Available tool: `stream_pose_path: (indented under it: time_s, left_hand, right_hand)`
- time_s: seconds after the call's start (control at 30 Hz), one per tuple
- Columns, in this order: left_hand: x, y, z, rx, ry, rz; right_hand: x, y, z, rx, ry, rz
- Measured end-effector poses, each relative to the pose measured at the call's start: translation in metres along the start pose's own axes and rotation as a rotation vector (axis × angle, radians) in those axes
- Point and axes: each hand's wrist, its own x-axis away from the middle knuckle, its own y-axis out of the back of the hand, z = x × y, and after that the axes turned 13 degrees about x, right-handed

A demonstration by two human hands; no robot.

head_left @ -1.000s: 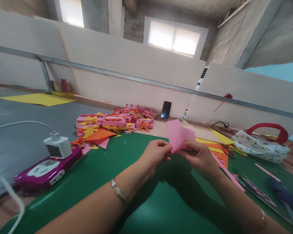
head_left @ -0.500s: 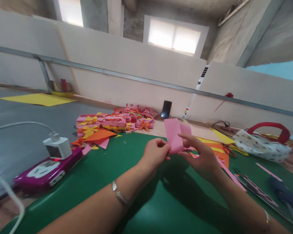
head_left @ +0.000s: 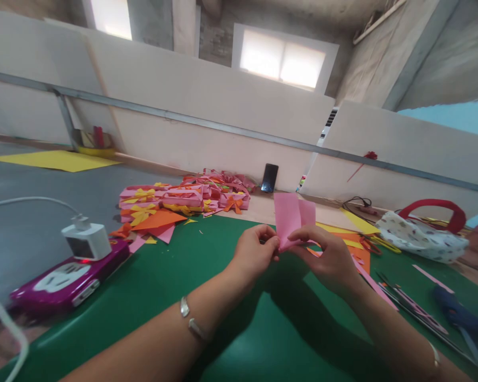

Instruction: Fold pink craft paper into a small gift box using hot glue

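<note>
A folded piece of pink paper (head_left: 289, 215) stands up between my hands, above the green mat (head_left: 175, 297). My left hand (head_left: 257, 246) pinches its lower left corner between thumb and fingers. At the lower right edge, my right hand (head_left: 324, 254) is closed on the same paper, thumb below and fingers on top. The paper's upper part spreads into two flaps with a crease between them. My fingertips hide its bottom edge.
Pink paper pieces with yellow and orange bows (head_left: 183, 199) are heaped at the back left. A purple power strip (head_left: 71, 278) carries a white charger (head_left: 86, 241). A phone (head_left: 270, 178) leans on the wall. Tweezers, a blue glue gun (head_left: 458, 307) and a patterned bag (head_left: 422, 236) are at right.
My right hand's fingers have come down from the paper's face and closed on its lower right edge. The left hand keeps its pinch on the corner.
</note>
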Motion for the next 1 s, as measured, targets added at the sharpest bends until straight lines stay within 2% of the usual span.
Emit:
stream_pose_path:
  time_s: [0.2,0.33,0.6,0.9,1.0]
  left_hand:
    - [-0.0009,0.0017,0.0045,-0.045,-0.106,0.051]
    - [-0.0016,0.0026,0.0077,-0.057,-0.105,0.066]
    - [-0.0023,0.0027,0.0076,-0.114,-0.120,0.013]
    - [-0.0029,0.0025,0.0066,-0.114,-0.131,0.032]
    - [-0.0007,0.0026,0.0044,-0.181,-0.187,0.049]
  right_hand:
    - [0.0003,0.0029,0.0054,0.022,-0.070,-0.028]
    - [0.0008,0.0019,0.0038,0.036,-0.062,-0.021]
    - [0.0017,-0.0003,0.0008,0.021,-0.021,-0.075]
    - [0.0024,-0.0017,-0.0012,-0.011,-0.051,-0.127]
    - [0.0016,-0.0017,-0.0008,-0.018,-0.067,-0.113]
